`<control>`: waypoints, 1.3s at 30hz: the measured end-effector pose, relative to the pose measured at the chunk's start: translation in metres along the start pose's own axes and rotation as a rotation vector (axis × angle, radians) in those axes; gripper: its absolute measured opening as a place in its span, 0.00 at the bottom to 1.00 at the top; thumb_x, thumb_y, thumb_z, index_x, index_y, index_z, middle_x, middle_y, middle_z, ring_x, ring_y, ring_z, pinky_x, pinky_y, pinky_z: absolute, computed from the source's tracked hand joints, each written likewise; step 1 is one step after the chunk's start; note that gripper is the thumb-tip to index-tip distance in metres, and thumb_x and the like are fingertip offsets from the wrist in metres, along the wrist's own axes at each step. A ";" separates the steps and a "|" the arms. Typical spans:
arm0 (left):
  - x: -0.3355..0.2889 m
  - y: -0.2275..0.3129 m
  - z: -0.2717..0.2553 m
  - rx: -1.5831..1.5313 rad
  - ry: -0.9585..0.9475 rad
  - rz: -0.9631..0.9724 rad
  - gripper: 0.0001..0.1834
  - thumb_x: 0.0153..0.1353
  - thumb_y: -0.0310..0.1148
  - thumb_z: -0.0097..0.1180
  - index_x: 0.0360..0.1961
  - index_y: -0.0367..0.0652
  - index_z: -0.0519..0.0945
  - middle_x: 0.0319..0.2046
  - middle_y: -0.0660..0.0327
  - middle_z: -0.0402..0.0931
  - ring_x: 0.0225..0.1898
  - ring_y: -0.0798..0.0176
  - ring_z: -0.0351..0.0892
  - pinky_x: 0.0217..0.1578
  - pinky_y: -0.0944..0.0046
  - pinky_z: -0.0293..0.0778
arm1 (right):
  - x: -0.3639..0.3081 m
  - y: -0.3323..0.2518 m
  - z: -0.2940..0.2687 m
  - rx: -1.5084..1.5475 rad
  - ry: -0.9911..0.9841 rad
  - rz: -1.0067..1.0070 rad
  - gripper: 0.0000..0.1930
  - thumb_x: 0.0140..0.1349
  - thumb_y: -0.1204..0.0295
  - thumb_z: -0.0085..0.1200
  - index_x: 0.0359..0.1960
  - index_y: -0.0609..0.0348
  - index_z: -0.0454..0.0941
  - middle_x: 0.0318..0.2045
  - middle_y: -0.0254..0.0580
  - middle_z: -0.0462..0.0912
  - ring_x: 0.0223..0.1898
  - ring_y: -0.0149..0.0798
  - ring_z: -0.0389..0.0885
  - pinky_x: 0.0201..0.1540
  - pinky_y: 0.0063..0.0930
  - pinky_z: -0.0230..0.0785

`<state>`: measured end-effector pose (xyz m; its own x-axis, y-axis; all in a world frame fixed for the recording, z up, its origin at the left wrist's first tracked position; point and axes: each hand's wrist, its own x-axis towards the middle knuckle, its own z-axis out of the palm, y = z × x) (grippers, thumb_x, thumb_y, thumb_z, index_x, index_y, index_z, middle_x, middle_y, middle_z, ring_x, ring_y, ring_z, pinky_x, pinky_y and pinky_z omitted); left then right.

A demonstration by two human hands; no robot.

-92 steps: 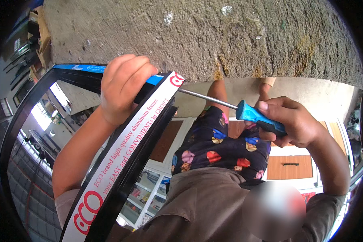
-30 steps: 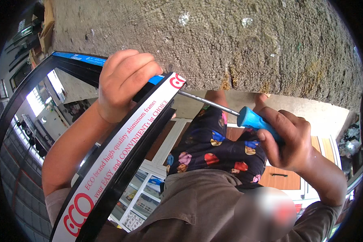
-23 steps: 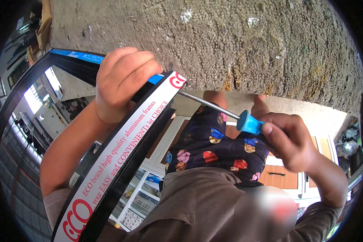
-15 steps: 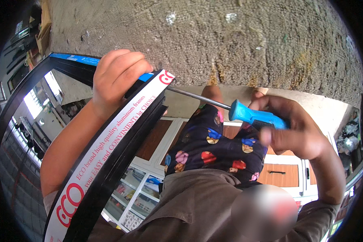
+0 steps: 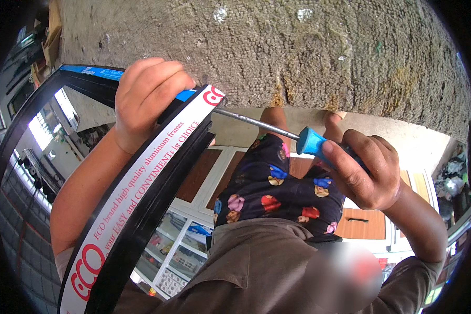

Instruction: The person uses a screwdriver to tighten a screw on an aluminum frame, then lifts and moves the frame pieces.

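Note:
My left hand is wrapped round the corner of a black aluminium frame, which carries a white printed film strip and a blue strip. In my right hand is a screwdriver with a blue handle and a long metal shaft. The shaft points left, its tip end at the frame's edge just below the corner; the tip itself is hidden. My fingers close round the handle and cover most of it.
A worn carpet-covered bench top lies beyond my hands, its near edge close to the frame's corner. Below it stand white cabinets with brown panels and a glass-fronted case. Bagged clutter sits at the far right.
The fingers of my right hand, loose and blurred around the handle before, now wrap it firmly. The frame and left hand have shifted slightly left.

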<state>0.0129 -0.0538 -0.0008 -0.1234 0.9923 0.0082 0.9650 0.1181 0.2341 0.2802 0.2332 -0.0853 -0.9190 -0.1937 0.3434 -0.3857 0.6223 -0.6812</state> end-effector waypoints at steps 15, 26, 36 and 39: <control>-0.001 0.003 -0.002 0.014 0.083 0.027 0.19 0.48 0.39 0.73 0.40 0.40 0.86 0.41 0.56 0.84 0.40 0.48 0.84 0.42 0.54 0.80 | 0.009 -0.015 -0.012 0.162 -0.040 0.098 0.33 0.53 0.79 0.75 0.64 0.67 0.80 0.32 0.46 0.82 0.26 0.41 0.81 0.23 0.34 0.73; -0.009 0.005 -0.004 0.000 0.056 0.046 0.23 0.52 0.45 0.73 0.43 0.39 0.86 0.42 0.54 0.85 0.42 0.47 0.84 0.45 0.54 0.79 | 0.018 -0.030 -0.023 0.638 -0.136 0.487 0.21 0.63 0.77 0.70 0.57 0.67 0.82 0.32 0.52 0.87 0.29 0.51 0.88 0.50 0.34 0.81; -0.003 0.010 -0.013 -0.033 0.033 0.032 0.32 0.52 0.58 0.75 0.43 0.39 0.86 0.43 0.54 0.84 0.42 0.47 0.84 0.45 0.53 0.78 | 0.040 -0.028 -0.045 1.090 -0.345 0.857 0.15 0.72 0.75 0.63 0.57 0.68 0.81 0.34 0.40 0.88 0.35 0.26 0.82 0.47 0.24 0.73; -0.003 0.009 -0.013 -0.042 0.032 0.036 0.32 0.53 0.58 0.75 0.44 0.39 0.86 0.43 0.54 0.84 0.43 0.47 0.84 0.45 0.52 0.78 | 0.046 -0.028 -0.051 1.217 -0.387 0.986 0.15 0.73 0.74 0.62 0.57 0.67 0.82 0.37 0.34 0.86 0.37 0.23 0.79 0.44 0.22 0.70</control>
<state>0.0187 -0.0561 0.0135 -0.0965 0.9942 0.0485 0.9586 0.0797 0.2733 0.2533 0.2458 -0.0176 -0.7277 -0.3905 -0.5638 0.6785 -0.2898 -0.6750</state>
